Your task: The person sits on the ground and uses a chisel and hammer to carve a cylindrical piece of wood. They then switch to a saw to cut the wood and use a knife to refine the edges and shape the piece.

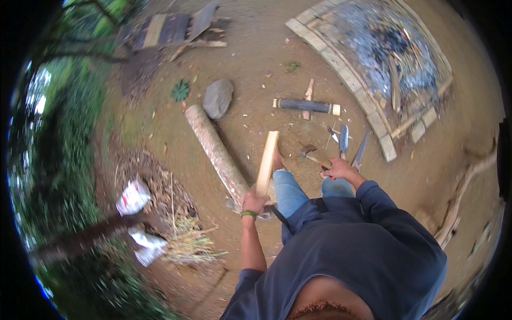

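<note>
My left hand (255, 203) is closed around the near end of a pale, flat length of split wood (268, 160), held slanting upward in front of my left leg. A bark-covered log (216, 149) lies just left of it. My right hand (341, 169) is closed over my right knee, at the end of the wooden handle of a small hatchet (307, 150). Something red and black shows below those fingers; its kind is unclear. Just beyond the hand are a broad blade (344, 138) and a saw blade (361, 150), their lower ends hidden.
A large grey stone (218, 99) sits beyond the log. Ahead, a dark, pale-ended cylinder (305, 106) rests across a stick (309, 89). A brick-edged fire pit (349, 80) with ash is at the far right. White sacks (133, 197) and dry stalks (194, 246) lie left.
</note>
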Demonstrator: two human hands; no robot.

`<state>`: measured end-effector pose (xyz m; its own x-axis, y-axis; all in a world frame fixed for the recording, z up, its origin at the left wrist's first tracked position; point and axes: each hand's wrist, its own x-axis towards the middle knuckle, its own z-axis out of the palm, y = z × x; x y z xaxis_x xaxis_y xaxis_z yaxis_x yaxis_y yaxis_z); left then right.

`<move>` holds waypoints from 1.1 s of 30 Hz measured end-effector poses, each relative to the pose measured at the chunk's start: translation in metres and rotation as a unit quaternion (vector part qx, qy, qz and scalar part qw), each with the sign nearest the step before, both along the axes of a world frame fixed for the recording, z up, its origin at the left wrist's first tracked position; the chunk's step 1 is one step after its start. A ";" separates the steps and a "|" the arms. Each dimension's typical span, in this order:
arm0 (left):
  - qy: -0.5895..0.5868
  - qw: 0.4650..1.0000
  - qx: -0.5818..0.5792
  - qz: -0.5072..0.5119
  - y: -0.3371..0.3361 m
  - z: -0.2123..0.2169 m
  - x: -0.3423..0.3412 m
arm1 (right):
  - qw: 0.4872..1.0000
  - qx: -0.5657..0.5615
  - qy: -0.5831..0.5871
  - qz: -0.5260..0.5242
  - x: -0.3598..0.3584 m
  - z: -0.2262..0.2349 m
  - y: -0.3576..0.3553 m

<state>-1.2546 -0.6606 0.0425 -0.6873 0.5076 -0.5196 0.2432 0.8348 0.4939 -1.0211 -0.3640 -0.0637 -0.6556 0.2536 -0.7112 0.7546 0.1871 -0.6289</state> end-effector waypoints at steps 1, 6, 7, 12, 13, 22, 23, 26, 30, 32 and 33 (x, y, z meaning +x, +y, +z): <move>-0.059 0.996 -0.058 0.017 0.021 0.003 -0.033 | 0.998 0.023 -0.045 -0.023 0.002 -0.019 -0.007; 0.011 0.981 -0.125 -0.149 0.045 -0.147 -0.204 | 0.946 0.112 -0.254 -0.169 0.002 -0.102 -0.041; -0.014 0.977 -0.147 -0.156 0.062 -0.152 -0.220 | 0.929 0.107 -0.300 -0.188 0.015 -0.114 -0.052; 0.036 0.962 -0.159 -0.217 0.139 -0.247 -0.303 | 0.893 -0.013 -0.392 -0.220 0.060 -0.203 -0.081; -0.035 0.974 -0.140 -0.173 0.165 -0.254 -0.302 | 0.885 -0.034 -0.406 -0.228 0.061 -0.208 -0.085; 0.021 0.994 -0.104 -0.032 0.131 -0.373 -0.332 | 0.955 0.017 -0.281 -0.093 -0.104 -0.331 -0.045; 0.023 0.995 -0.099 -0.015 0.126 -0.391 -0.337 | 0.960 0.033 -0.274 -0.057 -0.116 -0.351 -0.046; 0.057 0.989 -0.134 -0.020 0.140 -0.428 -0.331 | 0.970 0.068 -0.232 -0.002 -0.142 -0.405 -0.052; 0.090 0.978 -0.183 -0.048 0.157 -0.500 -0.343 | 0.972 0.149 -0.151 0.100 -0.164 -0.482 -0.047; 0.149 0.970 -0.161 -0.100 0.162 -0.534 -0.344 | 0.969 0.168 -0.101 0.150 -0.173 -0.505 -0.030; 0.154 0.965 -0.180 -0.112 0.158 -0.557 -0.358 | 0.968 0.171 -0.068 0.171 -0.177 -0.513 -0.021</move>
<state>-1.6129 -0.5030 -0.5147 -0.7310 0.4866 -0.4784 0.5271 0.8479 0.0571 -1.1984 -0.3854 -0.5767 -0.6488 0.2745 -0.7097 0.6837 0.6198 -0.3853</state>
